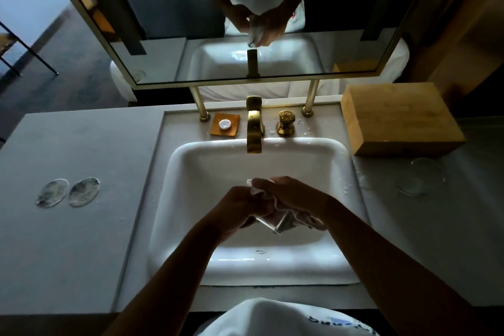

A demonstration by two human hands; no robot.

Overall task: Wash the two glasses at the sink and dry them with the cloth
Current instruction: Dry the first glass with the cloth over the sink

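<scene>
Two round wet marks (68,192) on the left worktop (81,226), otherwise open room there. Over the white sink (191,172), left hand (240,210) grips a clear glass (278,222), long axis tilted, one end pointing down-right toward the viewer; which end is the mouth is hard to tell. Right hand (294,195) clutches the white cloth (259,188) bunched against the glass, cloth and fingers hiding most of it. Gold tap (254,128) sits behind, well apart. Second glass (421,176) stands on the right worktop below the wooden box (401,120), faint, barely readable in the dark.
</scene>
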